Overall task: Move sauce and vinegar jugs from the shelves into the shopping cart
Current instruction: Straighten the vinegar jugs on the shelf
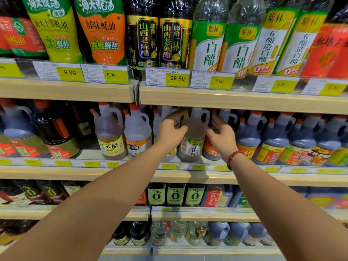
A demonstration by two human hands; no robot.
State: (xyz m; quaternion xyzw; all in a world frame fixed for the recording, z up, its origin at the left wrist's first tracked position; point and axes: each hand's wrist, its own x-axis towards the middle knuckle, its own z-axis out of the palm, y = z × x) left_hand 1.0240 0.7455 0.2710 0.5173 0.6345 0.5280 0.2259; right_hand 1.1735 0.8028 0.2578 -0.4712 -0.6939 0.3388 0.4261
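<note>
Along the front edge of the middle shelf the jugs stand in a row, labels outward and handles at the top, ready to be lifted off. Left of centre are an amber jug and a pale jug. The left hand reaches in beside the brown vinegar jug, thumb on its shoulder and fingers past its neck. I cannot tell whether they have clamped on. The right hand is spread and relaxed just beside the jug's handle, probably to share the weight. The jug stands on the shelf, with dark jugs crowding its right. No cart shows.
</note>
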